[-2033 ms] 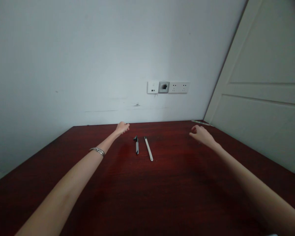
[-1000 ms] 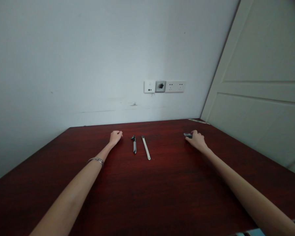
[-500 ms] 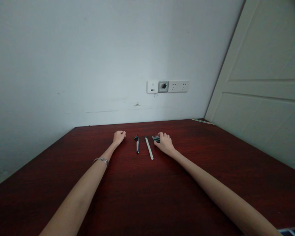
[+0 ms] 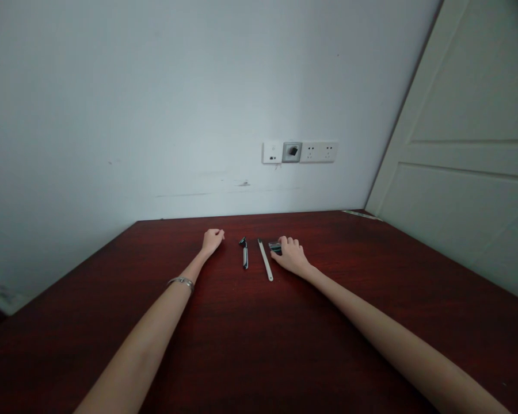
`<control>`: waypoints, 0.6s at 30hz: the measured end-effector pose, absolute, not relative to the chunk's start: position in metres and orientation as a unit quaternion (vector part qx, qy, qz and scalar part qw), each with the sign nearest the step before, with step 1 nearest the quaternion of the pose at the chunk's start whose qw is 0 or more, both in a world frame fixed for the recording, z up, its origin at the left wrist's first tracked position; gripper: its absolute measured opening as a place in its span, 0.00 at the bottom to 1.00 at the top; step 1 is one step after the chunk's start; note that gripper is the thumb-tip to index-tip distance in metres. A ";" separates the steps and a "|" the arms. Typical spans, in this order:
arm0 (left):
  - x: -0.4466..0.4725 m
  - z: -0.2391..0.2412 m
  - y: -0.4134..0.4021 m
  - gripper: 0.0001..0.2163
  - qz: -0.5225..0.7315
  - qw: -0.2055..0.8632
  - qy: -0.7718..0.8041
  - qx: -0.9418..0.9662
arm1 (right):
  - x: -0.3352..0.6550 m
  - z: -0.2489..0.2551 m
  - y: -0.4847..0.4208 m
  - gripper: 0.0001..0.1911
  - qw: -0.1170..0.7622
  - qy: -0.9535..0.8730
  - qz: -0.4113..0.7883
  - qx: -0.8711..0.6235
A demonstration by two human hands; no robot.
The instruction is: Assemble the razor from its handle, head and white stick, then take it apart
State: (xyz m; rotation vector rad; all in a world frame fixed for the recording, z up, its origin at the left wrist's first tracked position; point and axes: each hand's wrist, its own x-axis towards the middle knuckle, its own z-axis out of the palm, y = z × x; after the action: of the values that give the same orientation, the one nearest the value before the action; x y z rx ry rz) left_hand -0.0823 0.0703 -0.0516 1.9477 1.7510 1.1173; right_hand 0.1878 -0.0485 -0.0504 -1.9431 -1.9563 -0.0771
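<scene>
My right hand (image 4: 292, 256) rests on the table with its thumb and fingers closed around the sides of a small flat clear-and-dark case (image 4: 275, 247). Part of that case is covered by the hand. Just left of it lies a slim white stick (image 4: 266, 261) with a dark far tip and a small hole at its near end. Further left is a razor (image 4: 245, 256) with a black head and a grey-and-dark handle. My left hand (image 4: 213, 240) lies closed in a loose fist on the table, left of the razor and apart from it.
The dark red wooden table (image 4: 242, 339) meets a pale wall at the back. Wall sockets (image 4: 309, 152) sit above its far edge. A white panelled door (image 4: 466, 190) stands along the right. A pale strip (image 4: 362, 215) lies at the back right corner.
My right hand and the case have moved slightly toward me and closer to the white stick. The whole view has shifted a little; my left hand, razor and stick stay put.
</scene>
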 end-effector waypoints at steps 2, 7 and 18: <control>-0.084 -0.052 0.070 0.14 0.395 0.153 0.609 0.671 | 0.190 -0.051 -0.045 0.24 0.193 -0.696 -0.026 -0.691; -0.089 -0.054 0.072 0.13 0.413 0.167 0.605 0.660 | 0.204 -0.051 -0.033 0.18 0.204 -0.702 -0.030 -0.681; -0.091 -0.058 0.074 0.14 0.429 0.187 0.591 0.657 | 0.247 -0.057 -0.004 0.15 0.188 -0.723 -0.065 -0.662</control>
State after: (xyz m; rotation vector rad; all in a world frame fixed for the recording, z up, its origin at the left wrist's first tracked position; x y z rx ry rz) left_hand -0.0912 0.0739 -0.0577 1.8507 1.6635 1.2083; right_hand 0.2475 -0.0043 -0.0569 -1.8615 -2.0346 -0.1830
